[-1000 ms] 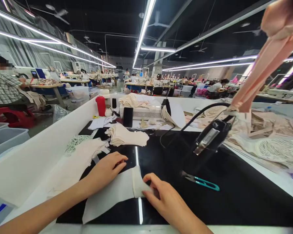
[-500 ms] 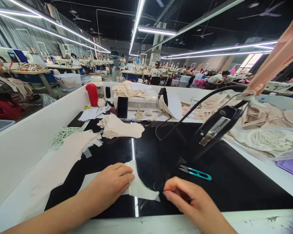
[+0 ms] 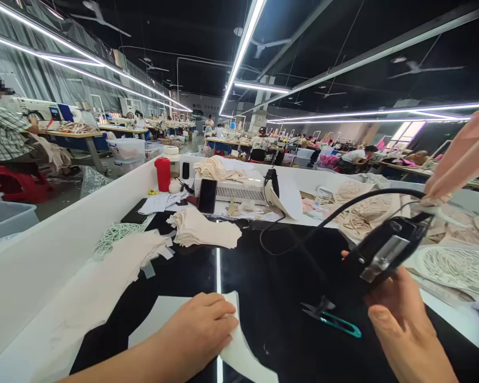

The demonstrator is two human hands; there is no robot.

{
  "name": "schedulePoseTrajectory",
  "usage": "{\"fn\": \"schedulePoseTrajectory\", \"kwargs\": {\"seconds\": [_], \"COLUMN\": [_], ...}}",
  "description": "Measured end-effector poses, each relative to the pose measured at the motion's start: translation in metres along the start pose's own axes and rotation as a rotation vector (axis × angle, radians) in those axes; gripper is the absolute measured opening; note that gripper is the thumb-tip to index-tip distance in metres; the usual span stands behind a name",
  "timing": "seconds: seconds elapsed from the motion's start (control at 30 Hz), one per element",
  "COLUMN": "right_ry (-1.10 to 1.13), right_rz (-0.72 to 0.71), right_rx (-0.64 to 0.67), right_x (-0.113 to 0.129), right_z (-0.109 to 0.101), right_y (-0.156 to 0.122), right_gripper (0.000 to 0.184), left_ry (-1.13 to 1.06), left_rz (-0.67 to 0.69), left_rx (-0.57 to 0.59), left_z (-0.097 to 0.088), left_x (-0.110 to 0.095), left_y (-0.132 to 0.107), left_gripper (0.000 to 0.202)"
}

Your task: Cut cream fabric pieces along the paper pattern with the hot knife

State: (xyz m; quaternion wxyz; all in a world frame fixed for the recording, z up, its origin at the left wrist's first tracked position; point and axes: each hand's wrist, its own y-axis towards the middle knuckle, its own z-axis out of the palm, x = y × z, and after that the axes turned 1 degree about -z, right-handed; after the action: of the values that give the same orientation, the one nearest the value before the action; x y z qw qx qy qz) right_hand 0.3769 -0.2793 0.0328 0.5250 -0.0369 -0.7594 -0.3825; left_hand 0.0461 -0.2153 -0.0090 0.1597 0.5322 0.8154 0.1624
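My left hand (image 3: 205, 327) lies over a cream fabric piece (image 3: 245, 348), its fingers resting on the cloth. Under that hand, a paler flat sheet (image 3: 159, 314) shows to the left on the black work surface (image 3: 279, 287). On the right, my right hand (image 3: 403, 314) is at a hanging black corded tool (image 3: 387, 247) with a metal plate. The thumb stands apart from it, and other fingers are partly hidden behind it; a firm hold does not show. Teal-handled thread snips (image 3: 339, 323) lie between the hands, beside a small dark scrap (image 3: 323, 305).
Stacked cream pieces (image 3: 203, 227) lie behind my left hand, with a longer pale stack (image 3: 115, 276) along the left wall. A pink cloth strip (image 3: 459, 154) suspends the tool; its black cable (image 3: 323, 221) loops across. Bagged lace parts (image 3: 447, 266) lie right. A co-worker (image 3: 3, 127) sits far left.
My right hand has left the fabric edge, its pinched fingers opening, and moved up and right to the hanging tool. My left hand stays on the fabric. The view has tilted up.
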Motion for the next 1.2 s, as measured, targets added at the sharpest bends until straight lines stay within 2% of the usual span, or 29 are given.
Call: {"fn": "schedulePoseTrajectory", "kwargs": {"seconds": [0.13, 0.2, 0.33, 0.43, 0.6, 0.73, 0.93, 1.2], "right_ry": [0.215, 0.311, 0.413, 0.418, 0.562, 0.625, 0.714, 0.689], "right_rz": [0.114, 0.131, 0.137, 0.081, 0.005, -0.02, -0.023, 0.005], "right_rx": [0.01, 0.037, 0.122, 0.141, 0.099, 0.118, 0.159, 0.166], "right_x": [0.016, 0.017, 0.017, 0.025, 0.045, 0.046, 0.04, 0.037], "right_z": [0.025, 0.036, 0.056, 0.076, 0.118, 0.144, 0.161, 0.167], "right_y": [0.011, 0.015, 0.019, 0.016, 0.007, 0.004, 0.004, 0.002], "right_gripper": [0.044, 0.038, 0.046, 0.054, 0.049, 0.048, 0.046, 0.047], "left_ry": [0.059, 0.082, 0.1, 0.096, 0.104, 0.099, 0.074, 0.07], "left_rz": [0.024, 0.038, 0.046, 0.033, 0.003, 0.008, 0.0, -0.022], "left_rx": [-0.019, -0.012, -0.008, -0.014, -0.111, -0.151, -0.203, -0.216], "left_z": [0.009, 0.015, 0.024, 0.028, 0.028, 0.031, 0.04, 0.038], "left_x": [-0.001, 0.0, 0.001, 0.0, -0.005, -0.006, -0.007, -0.01], "left_y": [0.003, 0.004, 0.003, 0.001, -0.003, -0.005, -0.009, -0.009], "left_gripper": [0.01, 0.008, 0.012, 0.012, 0.016, 0.021, 0.024, 0.03]}}
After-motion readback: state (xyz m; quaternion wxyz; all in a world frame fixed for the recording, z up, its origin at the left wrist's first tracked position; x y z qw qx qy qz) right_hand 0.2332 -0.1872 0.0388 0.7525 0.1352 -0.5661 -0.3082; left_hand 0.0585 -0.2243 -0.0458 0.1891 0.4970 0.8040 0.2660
